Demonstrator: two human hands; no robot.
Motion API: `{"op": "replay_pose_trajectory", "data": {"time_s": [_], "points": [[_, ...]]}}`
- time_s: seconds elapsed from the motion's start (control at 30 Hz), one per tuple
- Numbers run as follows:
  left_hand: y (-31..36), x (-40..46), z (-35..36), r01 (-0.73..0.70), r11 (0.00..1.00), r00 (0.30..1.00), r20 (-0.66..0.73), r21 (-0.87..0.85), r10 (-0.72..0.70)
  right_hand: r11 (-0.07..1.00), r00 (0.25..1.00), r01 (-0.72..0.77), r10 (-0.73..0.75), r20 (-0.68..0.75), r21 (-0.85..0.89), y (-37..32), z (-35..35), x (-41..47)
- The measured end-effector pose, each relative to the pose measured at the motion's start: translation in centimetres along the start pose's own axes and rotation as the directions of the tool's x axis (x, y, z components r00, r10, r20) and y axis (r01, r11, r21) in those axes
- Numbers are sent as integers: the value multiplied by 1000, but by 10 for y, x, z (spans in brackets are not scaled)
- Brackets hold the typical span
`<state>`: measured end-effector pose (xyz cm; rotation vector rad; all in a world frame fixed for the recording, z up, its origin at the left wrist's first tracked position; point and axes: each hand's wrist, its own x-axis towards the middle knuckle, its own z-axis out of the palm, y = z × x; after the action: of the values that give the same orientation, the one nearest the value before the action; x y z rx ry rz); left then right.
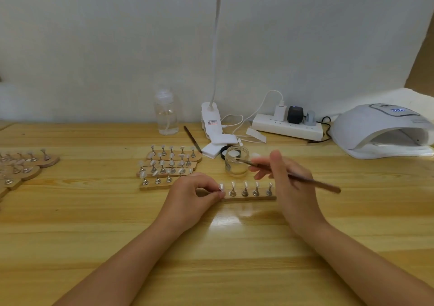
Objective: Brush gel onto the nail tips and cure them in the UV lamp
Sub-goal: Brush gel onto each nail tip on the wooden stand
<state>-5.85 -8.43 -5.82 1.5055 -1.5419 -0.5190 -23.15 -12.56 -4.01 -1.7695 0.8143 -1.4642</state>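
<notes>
A wooden strip [253, 198] with several nail tips on metal stands lies at the table's middle. My left hand [195, 195] pinches the leftmost nail tip [221, 186] at the strip's left end. My right hand [288, 181] holds a thin brown brush [312, 182], whose bristle end rests on the rim of a small open glass jar [236, 161] of clear gel. The white UV lamp [380, 129] stands at the far right with its display lit and its opening facing the table's middle.
More strips of nail tips [169, 164] sit left of the jar, and others [21, 167] lie at the left edge. A clear pump bottle [165, 113], a clip desk lamp [211, 122], a second brush [192, 139] and a power strip [288, 127] line the back.
</notes>
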Motion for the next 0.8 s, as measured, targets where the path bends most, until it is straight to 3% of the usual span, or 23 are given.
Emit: {"op": "replay_pose_trajectory", "data": {"time_s": [0.1, 0.4, 0.8], "points": [[0, -1, 1, -28, 999, 1000, -12, 16, 28, 997, 996, 48, -44, 75, -57, 3, 4, -11], [3, -1, -1, -51, 998, 998, -22, -43, 50, 952, 968, 246, -234, 85, -180, 8, 9, -17], [5, -1, -2, -21, 997, 1000, -5, -79, 21, 928, 955, 295, -280, 95, -227, 12, 12, -18]]}}
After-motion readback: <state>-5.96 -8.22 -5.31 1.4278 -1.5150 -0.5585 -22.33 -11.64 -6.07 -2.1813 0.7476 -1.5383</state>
